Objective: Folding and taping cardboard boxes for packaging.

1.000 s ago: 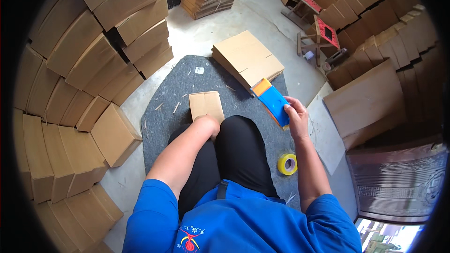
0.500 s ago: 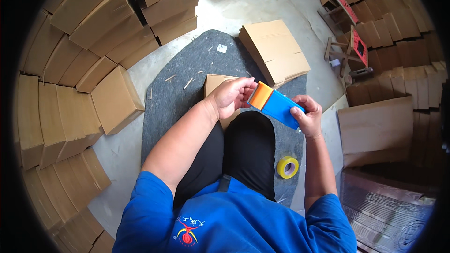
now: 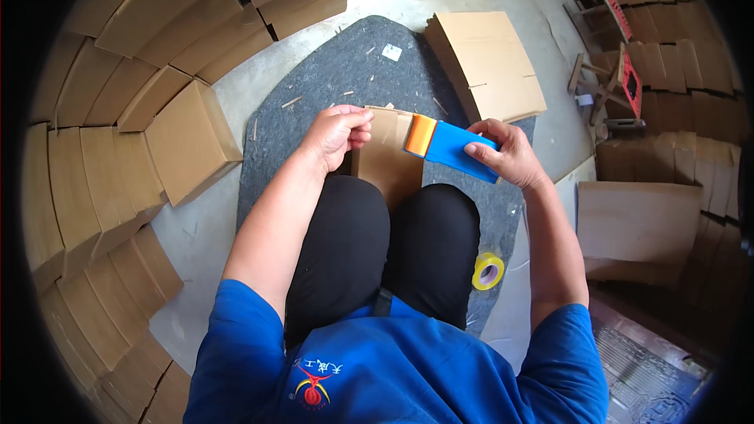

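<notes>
While the right hand point(image 3: 509, 155) grips the tape dispenser point(image 3: 452, 149) near the right edge of the mat point(image 3: 275, 149), the left hand point(image 3: 336, 133) curls, fingertips pinched.

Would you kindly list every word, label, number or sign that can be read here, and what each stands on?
Blue shirt: a short line of characters beside a red and yellow emblem; I am not copying the wording.
White square on the grey mat: too small to tell whether it bears text.
Blue and orange tape dispenser: no lettering I can make out.
Yellow tape roll: no legible text.
</notes>
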The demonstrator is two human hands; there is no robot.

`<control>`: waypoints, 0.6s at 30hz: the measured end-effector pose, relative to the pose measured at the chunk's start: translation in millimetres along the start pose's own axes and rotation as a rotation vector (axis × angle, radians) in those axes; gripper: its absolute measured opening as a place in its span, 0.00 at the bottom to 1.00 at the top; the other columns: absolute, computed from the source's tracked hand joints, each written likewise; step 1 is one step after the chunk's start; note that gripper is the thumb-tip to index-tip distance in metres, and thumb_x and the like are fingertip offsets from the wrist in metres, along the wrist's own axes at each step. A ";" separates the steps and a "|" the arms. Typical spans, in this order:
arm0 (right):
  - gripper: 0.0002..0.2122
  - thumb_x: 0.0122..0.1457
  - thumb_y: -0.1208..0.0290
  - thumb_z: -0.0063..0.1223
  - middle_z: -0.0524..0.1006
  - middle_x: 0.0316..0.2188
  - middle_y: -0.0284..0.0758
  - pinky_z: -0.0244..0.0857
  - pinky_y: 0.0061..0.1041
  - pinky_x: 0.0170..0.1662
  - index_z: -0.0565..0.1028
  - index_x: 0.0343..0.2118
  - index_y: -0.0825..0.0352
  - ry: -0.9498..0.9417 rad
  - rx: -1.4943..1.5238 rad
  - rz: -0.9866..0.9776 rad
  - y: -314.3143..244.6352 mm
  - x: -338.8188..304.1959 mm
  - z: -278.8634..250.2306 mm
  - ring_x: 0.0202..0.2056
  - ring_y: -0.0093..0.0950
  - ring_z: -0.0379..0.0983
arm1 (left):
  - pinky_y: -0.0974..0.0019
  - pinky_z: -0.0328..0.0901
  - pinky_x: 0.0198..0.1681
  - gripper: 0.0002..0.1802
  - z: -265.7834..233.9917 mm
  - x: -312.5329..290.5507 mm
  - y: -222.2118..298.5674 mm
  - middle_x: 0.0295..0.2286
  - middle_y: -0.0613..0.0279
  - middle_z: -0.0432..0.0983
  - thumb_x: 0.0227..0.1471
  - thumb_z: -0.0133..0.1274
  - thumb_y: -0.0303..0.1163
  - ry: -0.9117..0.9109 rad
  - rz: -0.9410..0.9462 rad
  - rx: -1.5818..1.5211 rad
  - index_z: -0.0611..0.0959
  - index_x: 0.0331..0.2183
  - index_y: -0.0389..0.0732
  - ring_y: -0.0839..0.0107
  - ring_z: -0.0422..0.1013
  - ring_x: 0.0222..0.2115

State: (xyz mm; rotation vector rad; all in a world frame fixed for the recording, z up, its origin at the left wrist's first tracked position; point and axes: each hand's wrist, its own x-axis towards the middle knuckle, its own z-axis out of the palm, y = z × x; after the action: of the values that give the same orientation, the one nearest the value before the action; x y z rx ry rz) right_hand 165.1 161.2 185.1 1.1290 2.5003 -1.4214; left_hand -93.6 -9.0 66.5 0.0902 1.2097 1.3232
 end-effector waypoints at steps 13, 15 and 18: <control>0.22 0.49 0.54 0.67 0.80 0.28 0.36 0.73 0.27 0.39 0.80 0.38 0.69 -0.066 -0.040 0.071 41.1 41.8 7.0 0.33 0.24 0.76 | 0.74 0.64 0.31 0.06 -65.5 42.6 -56.8 0.27 0.71 0.77 0.57 0.60 0.33 0.017 -0.013 -0.094 0.81 0.35 0.43 0.79 0.70 0.25; 0.22 0.49 0.54 0.67 0.80 0.28 0.36 0.73 0.27 0.39 0.80 0.38 0.69 -0.072 -0.045 0.072 49.1 47.2 7.5 0.32 0.23 0.76 | 0.74 0.64 0.32 0.05 -55.8 49.4 -75.3 0.28 0.71 0.77 0.58 0.58 0.32 0.029 0.028 -0.139 0.82 0.37 0.44 0.80 0.70 0.27; 0.21 0.50 0.55 0.67 0.80 0.28 0.36 0.73 0.26 0.38 0.80 0.38 0.69 -0.067 -0.006 0.076 66.0 50.4 7.0 0.32 0.23 0.76 | 0.71 0.66 0.37 0.09 -50.8 54.6 -80.9 0.32 0.67 0.79 0.61 0.55 0.34 0.040 0.093 0.028 0.81 0.40 0.40 0.77 0.72 0.32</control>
State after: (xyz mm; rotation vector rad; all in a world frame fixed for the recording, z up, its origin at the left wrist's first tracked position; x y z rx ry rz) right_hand 166.8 205.0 114.1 1.1428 2.3886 -1.4067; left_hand -86.5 -22.8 -42.5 0.1425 1.2708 1.3949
